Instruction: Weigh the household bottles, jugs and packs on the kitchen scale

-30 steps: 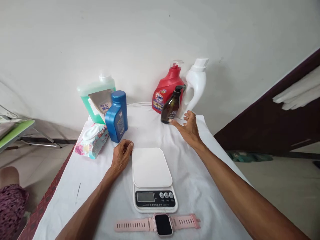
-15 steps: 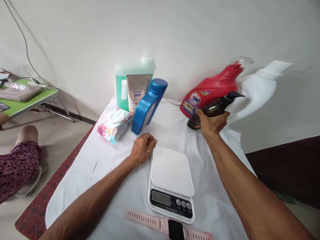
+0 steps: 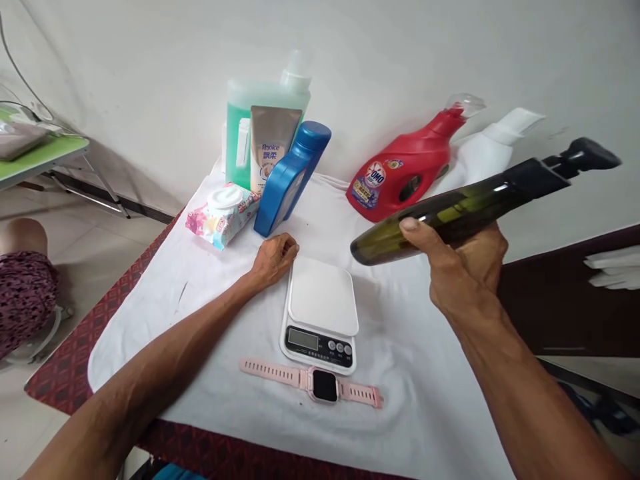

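White cloth [image 3: 410, 373], dark olive bottle [image 3: 465, 212], glossy, black pump top [image 3: 580, 159], tilted

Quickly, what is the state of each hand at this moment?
Left hand: loosely closed beside the scale, no object visible.
Right hand: holding the dark pump bottle.

Bare hands [image 3: 274, 260], L & R, w/ slim bare forearms [image 3: 165, 360]
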`<act>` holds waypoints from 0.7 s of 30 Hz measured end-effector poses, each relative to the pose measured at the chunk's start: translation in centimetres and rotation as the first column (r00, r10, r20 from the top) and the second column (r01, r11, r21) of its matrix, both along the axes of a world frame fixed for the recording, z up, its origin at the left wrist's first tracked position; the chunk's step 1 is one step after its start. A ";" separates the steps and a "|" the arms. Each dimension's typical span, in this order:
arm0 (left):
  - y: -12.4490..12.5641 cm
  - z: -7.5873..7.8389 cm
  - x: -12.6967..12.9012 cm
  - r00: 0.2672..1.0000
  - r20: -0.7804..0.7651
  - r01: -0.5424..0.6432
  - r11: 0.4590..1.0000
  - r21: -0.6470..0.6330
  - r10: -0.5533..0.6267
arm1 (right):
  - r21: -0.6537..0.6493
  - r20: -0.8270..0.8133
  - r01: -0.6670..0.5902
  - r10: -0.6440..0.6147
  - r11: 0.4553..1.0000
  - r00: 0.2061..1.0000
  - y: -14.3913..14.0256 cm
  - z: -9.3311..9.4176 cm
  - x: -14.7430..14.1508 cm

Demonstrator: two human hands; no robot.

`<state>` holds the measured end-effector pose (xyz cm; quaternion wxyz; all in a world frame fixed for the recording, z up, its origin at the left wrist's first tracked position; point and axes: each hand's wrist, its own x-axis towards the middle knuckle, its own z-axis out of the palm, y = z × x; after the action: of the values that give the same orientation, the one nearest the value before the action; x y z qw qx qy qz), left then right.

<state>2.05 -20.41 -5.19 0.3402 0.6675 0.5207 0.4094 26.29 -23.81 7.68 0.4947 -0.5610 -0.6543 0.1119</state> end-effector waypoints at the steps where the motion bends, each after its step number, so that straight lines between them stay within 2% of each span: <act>1: 0.0 0.0 -0.1 1.000 0.000 0.007 1.000 -0.002 -0.007 | -0.004 -0.035 0.018 -0.018 1.000 0.999 -1.2 0.3 -0.8; 5: 0.1 -0.2 -0.2 1.000 0.013 0.019 1.000 -0.007 -0.019 | -0.117 -0.074 -0.002 -0.006 0.993 0.997 -4.5 0.5 -4.1; 9: 0.1 -0.3 -0.2 1.000 0.020 0.011 1.000 0.004 -0.011 | -0.208 -0.046 -0.014 0.005 0.978 0.999 -6.1 -0.5 -5.8; 15: 0.1 -0.5 -0.2 1.000 0.016 0.006 1.000 0.011 -0.006 | -0.251 -0.072 0.002 -0.021 0.968 0.997 -6.8 -2.7 -6.1; 21: 0.2 -0.6 -0.1 1.000 0.008 0.005 1.000 0.013 -0.005 | -0.254 -0.050 0.015 -0.028 0.967 0.998 -6.5 -3.2 -6.0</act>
<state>1.91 -20.21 -5.78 0.3390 0.6693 0.5152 0.4144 20.25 -30.31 4.50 0.4373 -0.6234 -0.6152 0.2041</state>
